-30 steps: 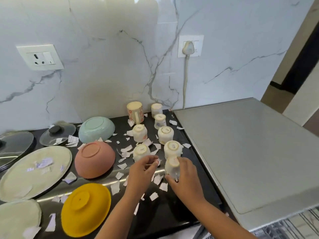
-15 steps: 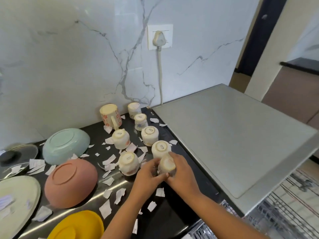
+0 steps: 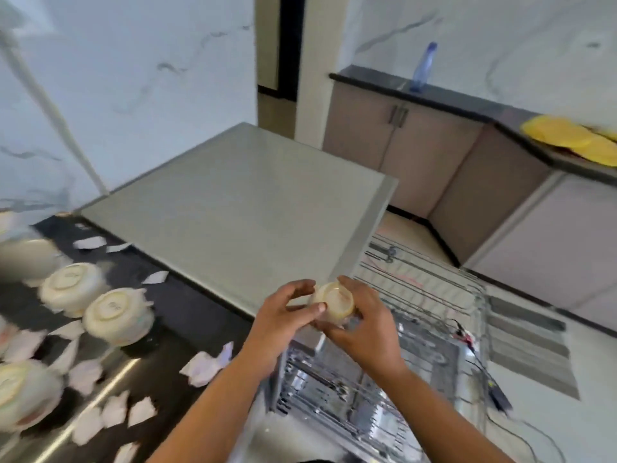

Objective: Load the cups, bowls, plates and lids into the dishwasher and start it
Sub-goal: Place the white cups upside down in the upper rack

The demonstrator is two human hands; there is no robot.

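My left hand (image 3: 283, 315) pinches the small cream ceramic cup (image 3: 334, 304) and my right hand (image 3: 364, 325) curls round it, base turned toward me. Half a second ago it was over the black counter (image 3: 187, 315); now it hangs above the dishwasher's pulled-out wire rack (image 3: 427, 295), so I judge loading is starting. Other upturned cream cups (image 3: 117, 312) wait on the counter, and their base stamps are too blurred to read.

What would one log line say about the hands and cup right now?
left hand: holds small cup | right hand: holds same cup | cup: lifted, by dishwasher rack | other cups: upside down on counter
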